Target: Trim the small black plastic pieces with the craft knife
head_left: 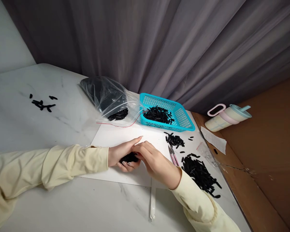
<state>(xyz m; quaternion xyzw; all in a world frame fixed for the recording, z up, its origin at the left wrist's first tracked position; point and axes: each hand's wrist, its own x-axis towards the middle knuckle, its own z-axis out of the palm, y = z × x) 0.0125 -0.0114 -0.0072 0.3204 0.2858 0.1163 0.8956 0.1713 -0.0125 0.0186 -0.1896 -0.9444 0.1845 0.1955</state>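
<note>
Hands: left hand (122,154) cups a small heap of black pieces (129,158), fingers curled round it, forefinger stretched out above; right hand (154,161) meets it from the other side, fingertips pressed together into the same heap.
Held thing: the black pieces are short, slim slips, bunched between both palms and resting on the white sheet (116,137), partly hidden by the fingers.
Handling: they look light, stiff and smooth, so likely to slide and scatter; a loose cupped hold round the whole bunch seems safer than a pinch on one piece, and a single slip would best be taken by its long sides.
Position: the heap sits directly under the fingertips, touching both hands, near the middle of the sheet.
Just beside: pink-handled scissors (173,157) lie right of the right hand; a white strip (153,199) lies under that wrist, toward the table edge.
Farther right: a large black pile (200,174) and a smaller scatter (174,140).
Behind: turquoise basket (183,117) with more pieces; clear bag (106,96), open toward the sheet.
Far left: a few stray pieces (42,103) on the marble table (74,199).
Off the table: a pastel cup (228,116) lying on its side.
</note>
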